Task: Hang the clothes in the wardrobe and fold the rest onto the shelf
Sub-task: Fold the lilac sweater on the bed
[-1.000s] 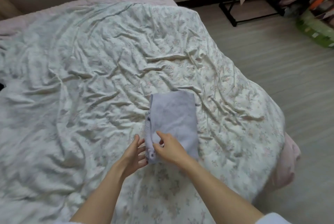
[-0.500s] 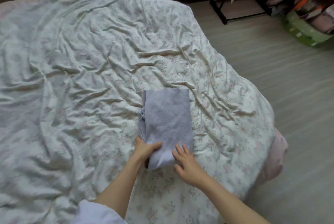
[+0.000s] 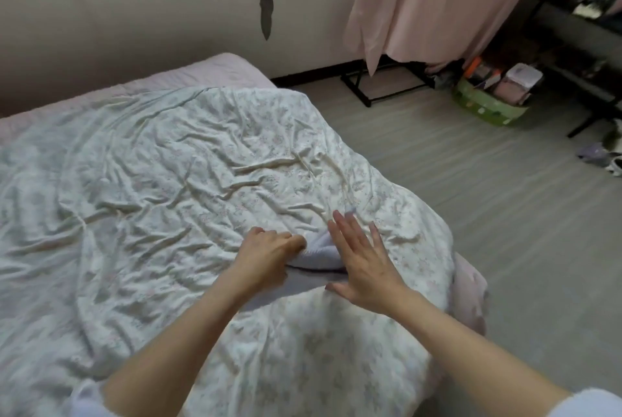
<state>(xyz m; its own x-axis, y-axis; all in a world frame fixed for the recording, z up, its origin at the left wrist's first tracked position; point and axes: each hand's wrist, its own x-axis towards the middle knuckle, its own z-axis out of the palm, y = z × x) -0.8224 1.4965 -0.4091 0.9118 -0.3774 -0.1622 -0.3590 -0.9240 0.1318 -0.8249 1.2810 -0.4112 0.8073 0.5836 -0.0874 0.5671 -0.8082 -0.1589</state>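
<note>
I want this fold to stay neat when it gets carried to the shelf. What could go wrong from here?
1. The lilac garment lies on a rumpled, soft quilt, so creases may press in unevenly.
2. Only the left hand grips an edge; the right hand lies flat, so lifting now could let the layers slip open.
3. It sits near the bed's edge above the floor and could slide off.

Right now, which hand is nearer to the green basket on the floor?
Right. The right hand lies flat on the folded cloth, on the side toward the green basket; the left hand grips the cloth's far side.
</note>
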